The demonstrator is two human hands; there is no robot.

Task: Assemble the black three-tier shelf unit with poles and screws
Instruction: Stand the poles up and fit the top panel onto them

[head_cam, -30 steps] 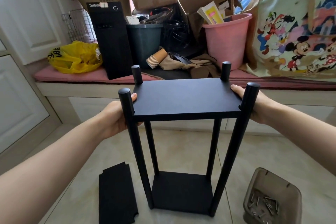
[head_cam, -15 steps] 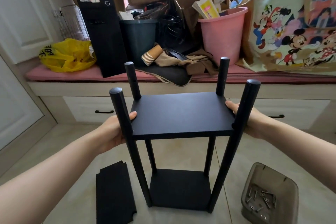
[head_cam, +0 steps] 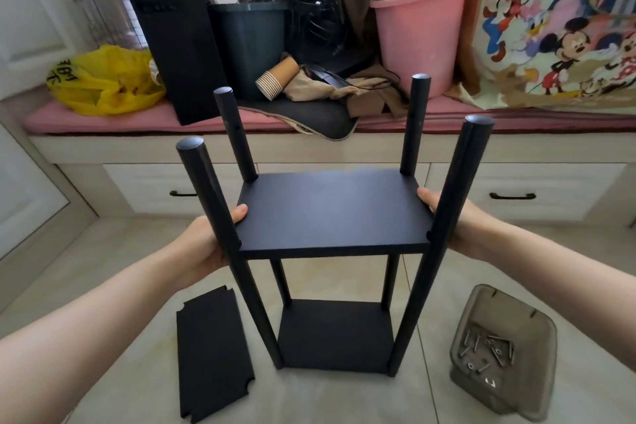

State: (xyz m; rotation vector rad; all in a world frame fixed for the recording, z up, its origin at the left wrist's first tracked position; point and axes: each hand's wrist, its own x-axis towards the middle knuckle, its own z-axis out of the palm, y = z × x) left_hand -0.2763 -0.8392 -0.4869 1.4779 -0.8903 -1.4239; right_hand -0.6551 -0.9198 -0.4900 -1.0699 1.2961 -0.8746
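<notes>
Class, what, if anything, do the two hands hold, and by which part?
The middle shelf board, by its short side edges: the left hand grips the left edge, the right hand the right edge.

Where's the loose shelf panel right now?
Head view, lower left: the loose shelf panel lies flat on the floor, just left of the shelf unit.

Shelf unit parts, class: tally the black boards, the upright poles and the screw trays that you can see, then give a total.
Black boards: 3
Upright poles: 4
Screw trays: 1
Total: 8
</notes>
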